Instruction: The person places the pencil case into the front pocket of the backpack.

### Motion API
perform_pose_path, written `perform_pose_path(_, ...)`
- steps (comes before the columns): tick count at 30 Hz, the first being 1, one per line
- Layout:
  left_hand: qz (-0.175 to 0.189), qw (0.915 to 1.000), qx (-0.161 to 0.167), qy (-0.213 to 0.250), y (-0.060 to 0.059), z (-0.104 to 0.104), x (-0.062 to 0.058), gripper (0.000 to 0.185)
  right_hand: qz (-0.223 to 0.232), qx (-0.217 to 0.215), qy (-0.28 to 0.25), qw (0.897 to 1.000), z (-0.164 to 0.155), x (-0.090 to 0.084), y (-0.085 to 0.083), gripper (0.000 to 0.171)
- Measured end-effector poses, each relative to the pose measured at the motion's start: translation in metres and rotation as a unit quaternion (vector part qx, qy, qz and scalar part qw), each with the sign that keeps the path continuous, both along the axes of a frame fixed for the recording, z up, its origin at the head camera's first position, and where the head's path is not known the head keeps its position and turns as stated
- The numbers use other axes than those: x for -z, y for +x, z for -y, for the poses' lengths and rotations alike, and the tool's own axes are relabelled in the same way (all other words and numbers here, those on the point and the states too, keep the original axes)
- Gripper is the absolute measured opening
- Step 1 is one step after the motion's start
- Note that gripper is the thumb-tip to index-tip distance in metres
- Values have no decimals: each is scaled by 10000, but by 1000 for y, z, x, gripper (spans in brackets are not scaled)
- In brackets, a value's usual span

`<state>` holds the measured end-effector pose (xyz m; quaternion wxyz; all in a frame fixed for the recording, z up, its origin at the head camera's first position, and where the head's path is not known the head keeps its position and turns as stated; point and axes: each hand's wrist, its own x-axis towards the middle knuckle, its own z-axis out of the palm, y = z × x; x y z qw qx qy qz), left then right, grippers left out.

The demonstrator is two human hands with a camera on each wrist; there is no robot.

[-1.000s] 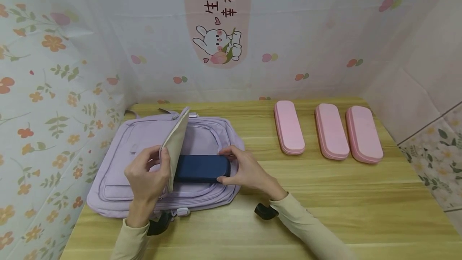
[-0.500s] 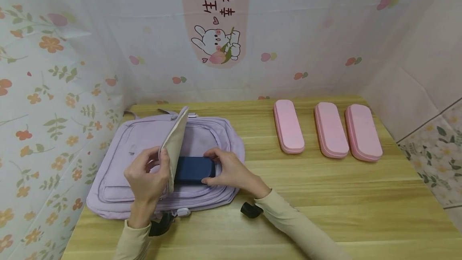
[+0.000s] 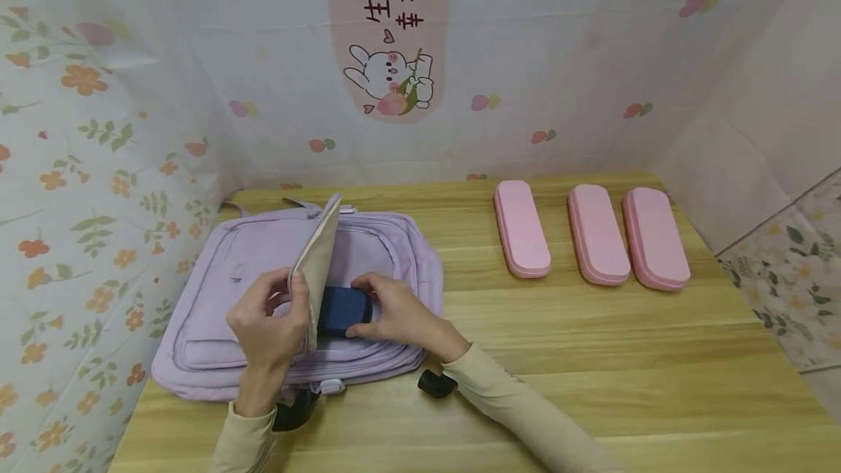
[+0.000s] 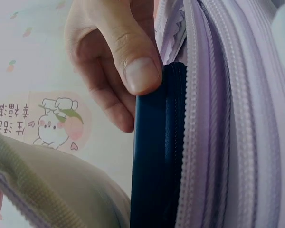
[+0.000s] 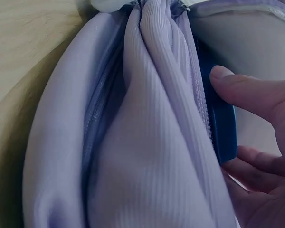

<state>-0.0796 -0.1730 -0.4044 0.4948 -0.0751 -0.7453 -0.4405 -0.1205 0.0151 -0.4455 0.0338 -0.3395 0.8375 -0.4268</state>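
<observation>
Wooden table (image 3: 591,356) bears lilac backpack (image 3: 217,298) — left hand (image 3: 266,327) pinches its flap (image 3: 320,261) up, right hand (image 3: 394,316) beside it grips navy case (image 3: 343,310)

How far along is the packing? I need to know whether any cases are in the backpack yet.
In hand: the right hand grips the navy case, mostly slid into the lilac backpack, while the left hand holds the flap up. Left: three pink cases lie on the table. Nothing visibly packed yet; the backpack's inside is hidden.
</observation>
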Motion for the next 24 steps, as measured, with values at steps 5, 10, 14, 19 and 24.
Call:
perform_pose_path(5,11,9999,-88,144,1,0,3,10,-171,34,354,9992,1,0,1,73)
perform_pose_path(10,77,9995,-141,269,3,4,6,10,-50,70,365,9993,-9,-1,3,72)
perform_pose_path(14,170,9992,-211,305,6,7,8,10,-313,178,359,9987,-22,-1,5,67)
perform_pose_path(19,242,9986,-256,388,10,12,13,10,-760,363,299,9960,-40,-1,7,60)
perform_pose_path(24,326,9977,-272,524,14,14,19,8,-862,718,105,9936,-64,-6,6,58)
